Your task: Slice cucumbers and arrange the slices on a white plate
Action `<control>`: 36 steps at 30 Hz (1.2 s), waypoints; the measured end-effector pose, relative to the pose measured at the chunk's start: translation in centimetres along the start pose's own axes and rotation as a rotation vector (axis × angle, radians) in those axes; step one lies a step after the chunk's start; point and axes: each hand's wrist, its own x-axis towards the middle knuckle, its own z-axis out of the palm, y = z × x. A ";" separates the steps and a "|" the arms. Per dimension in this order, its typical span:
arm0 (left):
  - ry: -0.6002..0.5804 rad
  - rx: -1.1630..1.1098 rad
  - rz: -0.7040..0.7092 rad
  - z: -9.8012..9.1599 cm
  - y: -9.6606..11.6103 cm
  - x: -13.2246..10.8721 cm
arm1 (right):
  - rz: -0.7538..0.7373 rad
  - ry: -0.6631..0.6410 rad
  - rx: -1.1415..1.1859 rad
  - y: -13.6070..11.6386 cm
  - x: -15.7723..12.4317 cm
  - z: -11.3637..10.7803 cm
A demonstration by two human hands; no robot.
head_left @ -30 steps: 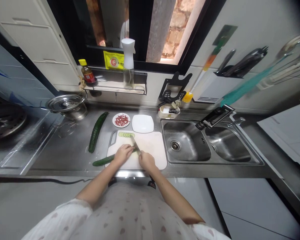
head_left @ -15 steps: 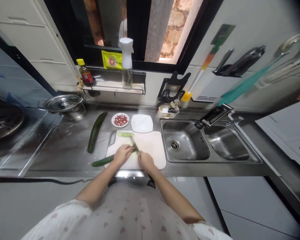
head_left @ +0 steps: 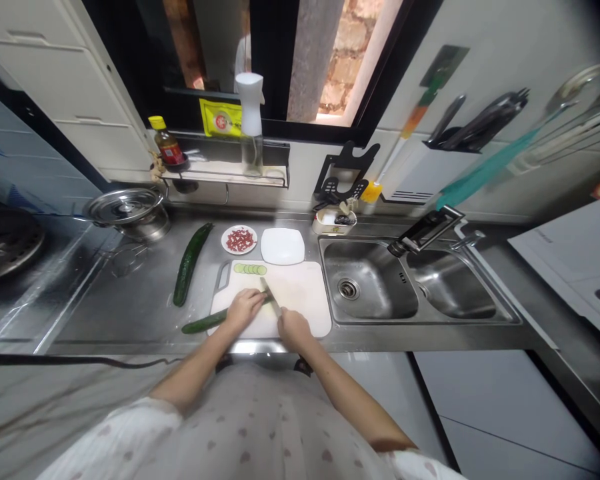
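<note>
On the white cutting board point(head_left: 305, 293) lies a cucumber point(head_left: 205, 323), its left end sticking out past the board's edge. My left hand point(head_left: 245, 310) is closed over the cucumber near its right end. A knife point(head_left: 270, 297) is gripped in my right hand point(head_left: 294, 329), its blade slanting up and left beside my left fingertips, across the cucumber's end. Several thin cucumber slices point(head_left: 251, 269) lie in an overlapping row at the board's upper left. A second, whole cucumber point(head_left: 192, 265) rests on the steel counter to the left.
Behind the board stand a small plate of chopped red pieces point(head_left: 239, 240) and a white square plate point(head_left: 283, 247). A double sink point(head_left: 370, 280) with a black faucet point(head_left: 425, 230) is on the right. A lidded pot point(head_left: 130, 210) stands at the back left.
The knife and my right hand have shifted slightly right, away from my left fingers. My left hand stays on the cucumber. The whole view has moved a little.
</note>
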 end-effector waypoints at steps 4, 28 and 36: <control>0.003 0.012 -0.002 0.0 0.0 0.0 | -0.020 0.035 0.017 -0.5 1.1 -0.2; -0.001 0.017 -0.006 0.1 0.0 0.0 | -0.012 0.027 -0.006 -0.9 1.6 0.0; 0.004 0.005 -0.011 0.0 0.1 0.0 | -0.032 0.072 0.044 -1.6 3.0 -0.3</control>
